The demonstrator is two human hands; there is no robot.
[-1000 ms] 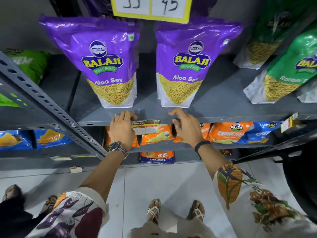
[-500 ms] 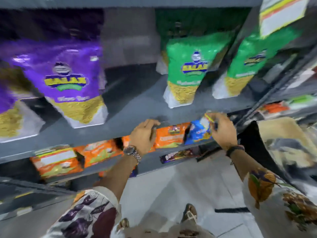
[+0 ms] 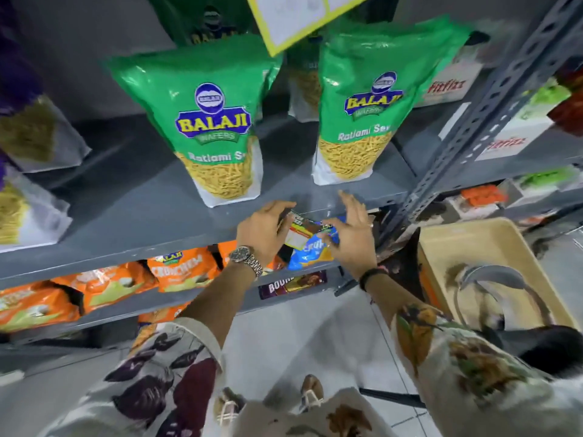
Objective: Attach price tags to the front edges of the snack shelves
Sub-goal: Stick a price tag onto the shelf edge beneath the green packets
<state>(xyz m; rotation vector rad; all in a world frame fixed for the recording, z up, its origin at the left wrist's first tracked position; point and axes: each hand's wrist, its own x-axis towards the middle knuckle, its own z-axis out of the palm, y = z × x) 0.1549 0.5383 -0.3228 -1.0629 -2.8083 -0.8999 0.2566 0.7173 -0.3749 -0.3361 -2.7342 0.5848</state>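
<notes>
While both my hands meet at the front edge of the grey shelf (image 3: 151, 228), the price tag (image 3: 298, 230) sits between them, held against that edge just right of its middle; left hand (image 3: 263, 231) has fingers curled round the tag's left end, thumb on top; right hand (image 3: 351, 239) pinches the tag's right end with thumb and forefinger, other fingers spread open and up; two green Ratlami Sev bags (image 3: 217, 127) stand upright on the shelf, directly behind the tag; orange snack packs (image 3: 179, 269) lie on the lower shelf under its left side; beige tray (image 3: 473, 247) near the right upright.
</notes>
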